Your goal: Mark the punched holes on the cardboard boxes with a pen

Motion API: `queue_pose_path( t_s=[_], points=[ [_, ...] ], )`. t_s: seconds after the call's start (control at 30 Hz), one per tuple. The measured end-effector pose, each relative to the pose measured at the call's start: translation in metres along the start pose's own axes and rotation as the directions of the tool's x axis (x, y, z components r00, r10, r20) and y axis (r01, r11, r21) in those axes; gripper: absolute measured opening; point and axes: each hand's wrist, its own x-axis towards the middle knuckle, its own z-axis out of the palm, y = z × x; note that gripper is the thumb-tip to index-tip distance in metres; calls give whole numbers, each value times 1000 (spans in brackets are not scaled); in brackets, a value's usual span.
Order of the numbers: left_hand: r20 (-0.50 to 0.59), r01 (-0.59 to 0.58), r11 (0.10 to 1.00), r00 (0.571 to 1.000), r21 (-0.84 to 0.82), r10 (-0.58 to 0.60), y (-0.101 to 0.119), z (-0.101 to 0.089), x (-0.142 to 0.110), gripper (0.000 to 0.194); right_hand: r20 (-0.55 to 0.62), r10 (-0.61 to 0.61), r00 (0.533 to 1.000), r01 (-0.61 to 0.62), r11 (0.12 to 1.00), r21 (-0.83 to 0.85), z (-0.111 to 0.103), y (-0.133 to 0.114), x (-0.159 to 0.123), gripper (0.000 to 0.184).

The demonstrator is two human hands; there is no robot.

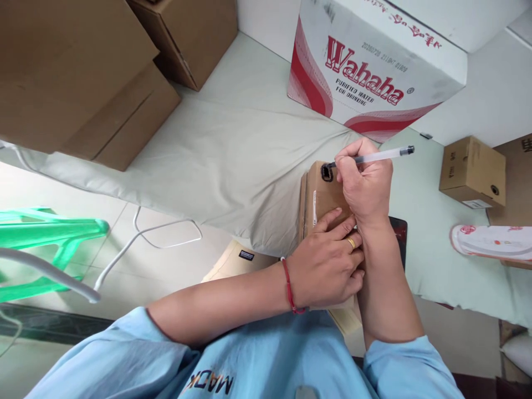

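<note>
My right hand (pixel 363 180) is closed around a gel pen (pixel 384 155) with a clear barrel and dark end. The pen's tip touches the small brown cardboard box (pixel 328 194) at a dark, thickly outlined hole (pixel 327 172) near its far edge. My left hand (pixel 332 263) lies on the near part of the same box with its fingers spread, next to my right wrist. A white label (pixel 315 208) shows along the box's left side. Partly hidden by my right forearm is a flat dark object (pixel 400 235), perhaps a phone.
A large Wahaha water carton (pixel 366 72) stands at the back of the cloth-covered table (pixel 233 127). Bigger brown boxes (pixel 83 72) are at the left. Another small box (pixel 471 172) and a white-pink cylinder (pixel 492 242) lie at the right. A green stool (pixel 54 238) is on the floor.
</note>
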Motion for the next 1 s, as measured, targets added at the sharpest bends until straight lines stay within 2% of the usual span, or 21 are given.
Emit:
queue_pose_path(
  t_s=[0.43,1.0],
  points=[
    [6,1,1000,1000,15,-1,0,0,0,32,48,-17,999,17,1000,6,-1,1,-1,20],
    [10,-2,1000,1000,16,1,0,1,1,33,41,-11,999,11,1000,-12,-1,-2,-2,25]
  ],
)
